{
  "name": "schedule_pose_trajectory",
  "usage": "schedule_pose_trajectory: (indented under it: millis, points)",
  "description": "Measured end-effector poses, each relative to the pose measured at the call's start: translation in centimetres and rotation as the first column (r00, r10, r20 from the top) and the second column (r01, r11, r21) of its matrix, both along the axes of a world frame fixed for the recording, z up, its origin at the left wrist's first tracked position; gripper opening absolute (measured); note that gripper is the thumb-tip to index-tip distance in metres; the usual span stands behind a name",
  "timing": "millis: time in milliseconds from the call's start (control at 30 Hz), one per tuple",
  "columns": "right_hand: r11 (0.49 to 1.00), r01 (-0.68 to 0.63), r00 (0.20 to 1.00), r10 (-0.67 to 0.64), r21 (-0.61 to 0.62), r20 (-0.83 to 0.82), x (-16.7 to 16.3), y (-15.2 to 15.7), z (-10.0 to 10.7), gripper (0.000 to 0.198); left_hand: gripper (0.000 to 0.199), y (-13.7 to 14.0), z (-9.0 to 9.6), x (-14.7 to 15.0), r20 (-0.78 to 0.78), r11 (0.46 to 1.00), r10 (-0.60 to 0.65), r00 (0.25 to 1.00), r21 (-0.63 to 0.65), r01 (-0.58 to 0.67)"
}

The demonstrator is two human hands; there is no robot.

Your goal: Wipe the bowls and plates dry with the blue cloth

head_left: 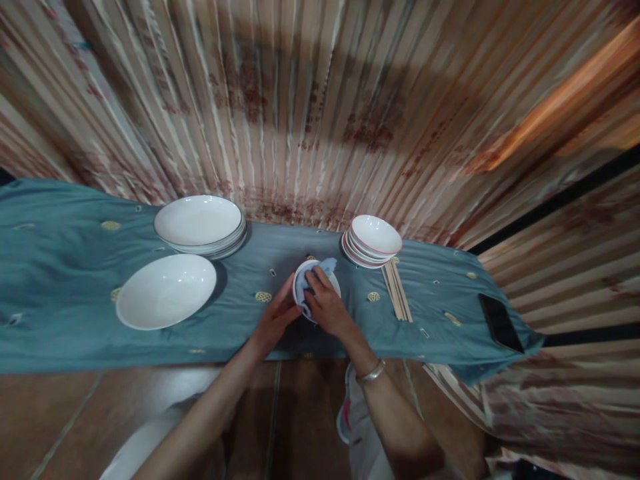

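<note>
A small white bowl (337, 283) is tilted in front of me, near the front edge of the cloth-covered table. My left hand (279, 308) grips its left rim, the thumb over the near edge. Inside the bowl, a light blue cloth (301, 283) is pressed by the fingers of my right hand (324, 303), which are bent over it. Part of the cloth sticks up past the far rim. A metal bracelet (374, 371) sits on my right wrist. The bowl's underside is hidden.
Stacked small bowls (375, 235) stand back right, with wooden chopsticks (397, 293) beside them. At the left are stacked plates (200, 220) and a large white bowl (167, 293). A black phone (500, 323) lies at the right end of the teal tablecloth (65, 267). A curtain (300, 100) hangs behind.
</note>
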State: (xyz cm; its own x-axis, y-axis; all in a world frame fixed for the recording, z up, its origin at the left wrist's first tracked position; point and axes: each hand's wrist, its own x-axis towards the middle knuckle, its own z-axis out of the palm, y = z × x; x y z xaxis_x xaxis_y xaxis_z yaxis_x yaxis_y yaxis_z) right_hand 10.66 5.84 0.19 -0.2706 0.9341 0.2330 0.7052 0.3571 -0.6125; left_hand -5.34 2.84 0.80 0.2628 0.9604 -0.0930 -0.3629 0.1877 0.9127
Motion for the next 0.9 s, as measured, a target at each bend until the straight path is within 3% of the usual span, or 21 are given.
schedule_pose_trajectory:
  millis: [167,300,500,667,800,900]
  points:
    - [0.998,0.042,0.967,-0.054,0.052,0.251,0.4,-0.5,1.0,0.038,0.086,-0.1,0.4,0.0,-0.007,1.000,-0.001,1.000,0.004,0.001]
    - [0.997,0.056,0.907,-0.032,-0.045,0.419,0.7,-1.1,2.8,0.029,0.087,0.0,0.5,0.0,0.012,1.000,-0.019,1.000,0.010,0.019]
    - [0.983,0.011,0.881,0.076,-0.182,0.467,1.0,-1.3,4.4,0.028,0.086,0.2,0.0,0.0,-0.024,0.999,-0.018,1.000,0.026,0.019]
    - [0.961,-0.054,0.930,0.147,-0.271,0.338,1.6,-1.1,3.9,0.025,0.086,0.3,-0.3,0.0,-0.041,0.998,-0.023,0.999,0.064,0.026]
    - [0.941,-0.135,0.981,0.171,-0.311,0.093,2.0,-0.7,3.1,0.024,0.088,0.2,-0.1,0.0,-0.008,0.998,-0.040,0.999,0.047,0.040]
    - [0.916,-0.216,0.975,0.186,-0.339,-0.119,2.0,-0.4,2.5,0.028,0.088,0.1,0.0,0.0,-0.003,0.998,-0.042,0.999,0.037,0.042]
